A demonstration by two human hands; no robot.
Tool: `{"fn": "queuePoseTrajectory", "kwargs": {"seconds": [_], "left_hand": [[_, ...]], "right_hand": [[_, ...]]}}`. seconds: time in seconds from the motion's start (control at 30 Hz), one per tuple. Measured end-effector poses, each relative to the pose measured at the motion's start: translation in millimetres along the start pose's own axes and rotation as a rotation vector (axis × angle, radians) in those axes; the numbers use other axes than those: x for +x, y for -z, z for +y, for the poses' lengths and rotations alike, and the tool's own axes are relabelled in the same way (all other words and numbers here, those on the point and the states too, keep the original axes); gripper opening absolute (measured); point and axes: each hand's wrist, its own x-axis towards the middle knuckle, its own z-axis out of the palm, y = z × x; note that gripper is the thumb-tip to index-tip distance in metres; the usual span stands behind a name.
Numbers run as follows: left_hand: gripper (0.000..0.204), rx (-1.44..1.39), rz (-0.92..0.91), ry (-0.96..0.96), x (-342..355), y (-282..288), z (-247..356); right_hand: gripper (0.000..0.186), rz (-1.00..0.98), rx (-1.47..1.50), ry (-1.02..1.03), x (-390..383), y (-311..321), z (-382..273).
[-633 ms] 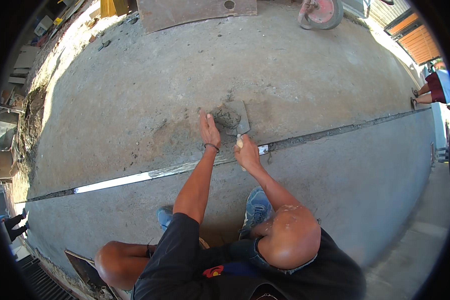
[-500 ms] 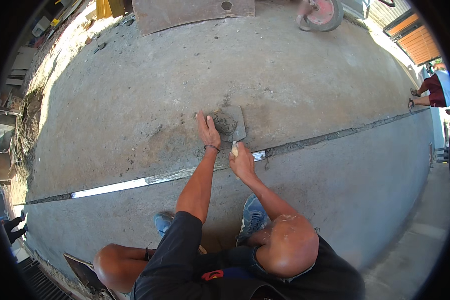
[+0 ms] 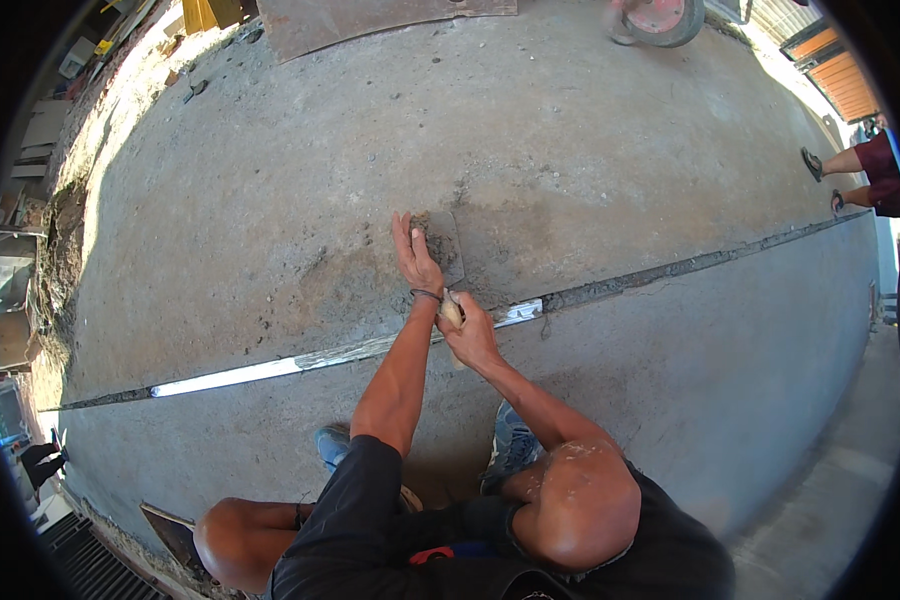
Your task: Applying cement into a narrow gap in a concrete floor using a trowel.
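In my right hand [image 3: 473, 335] is the pale handle of a trowel [image 3: 452, 252], whose flat grey blade lies low over the concrete floor. Dark wet mortar [image 3: 434, 232] sits on the blade's left part, against my left palm. My left hand [image 3: 416, 258] is open, fingers stretched forward, cupped along the blade's left side. Beneath both forearms a long metal straightedge [image 3: 225, 377] lies along a narrow groove in the floor. Its middle is smeared with mortar; the left stretch is shiny. My left wrist, with a dark band, almost touches the right hand.
The groove [image 3: 670, 273] continues rightward past the straightedge. At the far side are a brown board [image 3: 370, 25] and a red wheel [image 3: 658, 18]. Another person's sandalled feet [image 3: 825, 170] stand at the right; dark shoes [image 3: 48, 465] show at the far left. Crumbs of mortar dot the floor.
My right hand has moved left with the trowel, bringing the blade closer to my left palm. The mortar now shows mostly beside that palm. The person at right has shifted their feet.
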Motion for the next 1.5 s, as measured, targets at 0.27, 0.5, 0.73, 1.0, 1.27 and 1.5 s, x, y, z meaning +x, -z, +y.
{"fn": "queuePoseTrajectory", "kwargs": {"seconds": [0.27,0.5,0.73,1.0,1.27,1.5], "left_hand": [[0.058,0.180,-0.065,-0.252,7.3,9.3,77.0],[0.059,0.862,-0.469,-0.620,147.8,101.5,192.0],[0.047,1.503,-0.503,-0.144,294.8,281.6,189.2],[0.040,1.054,-0.510,0.845,208.4,425.8,206.7],[0.037,1.104,-0.387,0.858,177.2,478.0,215.5],[0.032,1.147,-0.252,0.856,144.4,466.9,255.0]], "right_hand": [[0.043,-0.063,0.134,-0.072,-13.3,53.1,-30.0],[0.050,-0.239,-0.033,0.033,-19.1,135.3,-95.3],[0.061,-0.493,-0.031,0.078,-31.6,184.8,-199.1],[0.060,-0.693,0.130,0.077,-106.2,177.7,-276.5],[0.061,-0.873,0.124,0.060,-123.5,151.5,-260.4],[0.057,-0.920,-0.047,0.126,-128.1,138.7,-258.1]]}}
